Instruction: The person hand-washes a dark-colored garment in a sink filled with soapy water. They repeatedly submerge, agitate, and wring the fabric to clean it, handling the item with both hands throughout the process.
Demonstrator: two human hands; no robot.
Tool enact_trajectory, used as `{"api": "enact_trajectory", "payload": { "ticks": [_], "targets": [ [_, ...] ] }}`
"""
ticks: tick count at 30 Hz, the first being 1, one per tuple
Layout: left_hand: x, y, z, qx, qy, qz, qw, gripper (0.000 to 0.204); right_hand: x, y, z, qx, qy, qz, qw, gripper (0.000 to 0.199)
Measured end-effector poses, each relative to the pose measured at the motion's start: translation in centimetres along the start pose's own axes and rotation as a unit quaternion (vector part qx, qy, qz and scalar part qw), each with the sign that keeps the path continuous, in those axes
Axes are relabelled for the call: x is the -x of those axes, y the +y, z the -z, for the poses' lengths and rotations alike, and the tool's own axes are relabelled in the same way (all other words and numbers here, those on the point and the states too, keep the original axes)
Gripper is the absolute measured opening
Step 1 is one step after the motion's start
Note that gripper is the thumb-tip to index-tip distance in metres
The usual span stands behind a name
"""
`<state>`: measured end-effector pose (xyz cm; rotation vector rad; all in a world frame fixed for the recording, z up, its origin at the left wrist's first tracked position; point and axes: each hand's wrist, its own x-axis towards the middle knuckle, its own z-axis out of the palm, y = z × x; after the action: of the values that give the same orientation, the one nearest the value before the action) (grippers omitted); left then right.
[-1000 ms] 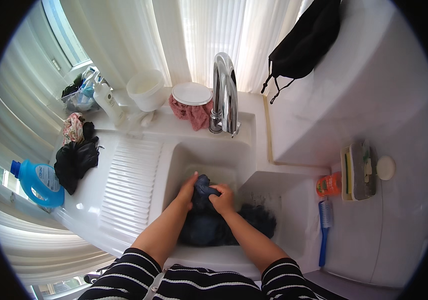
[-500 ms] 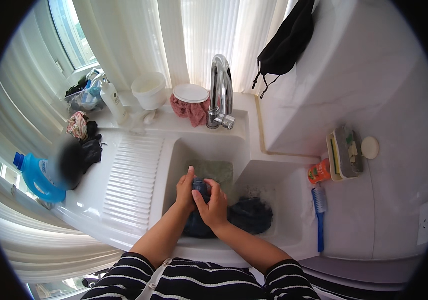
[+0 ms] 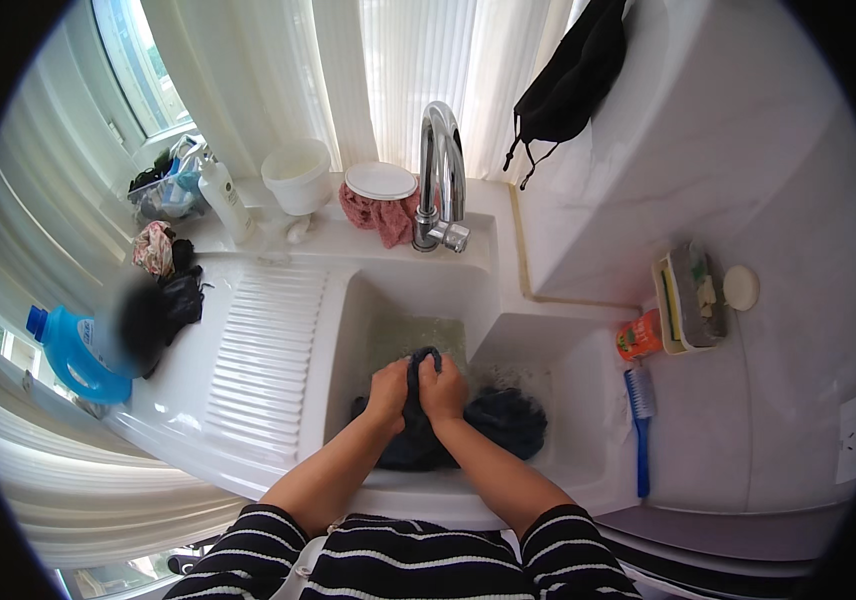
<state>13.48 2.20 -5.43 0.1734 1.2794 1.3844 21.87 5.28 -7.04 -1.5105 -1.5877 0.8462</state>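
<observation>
Over the white sink basin (image 3: 373, 290), my left hand (image 3: 389, 390) and my right hand (image 3: 441, 387) are side by side, both closed on a bunched piece of dark blue cloth (image 3: 414, 437). A fold of it shows between the hands and above the knuckles. Its lower part hangs into the basin below my wrists. More of the dark fabric lies wet at the basin's right; whether it is the same piece I cannot tell. Cloudy water (image 3: 418, 332) stands in the basin, with some suds near the right-hand heap.
A chrome faucet (image 3: 440, 180) rises behind the basin. Left are a ribbed washboard (image 3: 268, 360) and a blue detergent bottle (image 3: 86, 360). On the right ledge lie a blue brush (image 3: 639, 430), an orange bottle (image 3: 638, 337) and a soap holder (image 3: 690, 300). A black mask (image 3: 573, 85) hangs above.
My hands have moved from loosely cupped, with fingers extended, to closed fists around the cloth. The right hand has shifted slightly right, and more cloth shows gathered up between them.
</observation>
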Motion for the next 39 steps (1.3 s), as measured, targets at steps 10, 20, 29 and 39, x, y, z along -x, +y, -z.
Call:
{"api": "enact_trajectory", "payload": {
  "ticks": [10,20,29,39],
  "targets": [
    [-1.2,3.3,-0.2,0.018,0.036,0.069,0.997,0.034,-3.4,0.7,-1.4,0.030,-0.004,0.183,0.983,0.029],
    [-8.8,0.6,3.1,-0.488,0.205,-0.337,0.779,0.045,-7.5,5.3,-2.8,0.106,-0.101,0.179,0.973,0.029],
    [-13.1,-6.4,3.7,-0.726,0.172,-0.165,0.645,0.059,-7.9,12.4,-7.6,0.361,-0.138,0.194,0.902,0.058],
    [-14.4,-4.0,4.2,-0.166,0.135,-0.047,0.976,0.080,-7.5,9.0,-7.6,0.023,-0.217,-0.128,0.967,0.049]
  ]
}}
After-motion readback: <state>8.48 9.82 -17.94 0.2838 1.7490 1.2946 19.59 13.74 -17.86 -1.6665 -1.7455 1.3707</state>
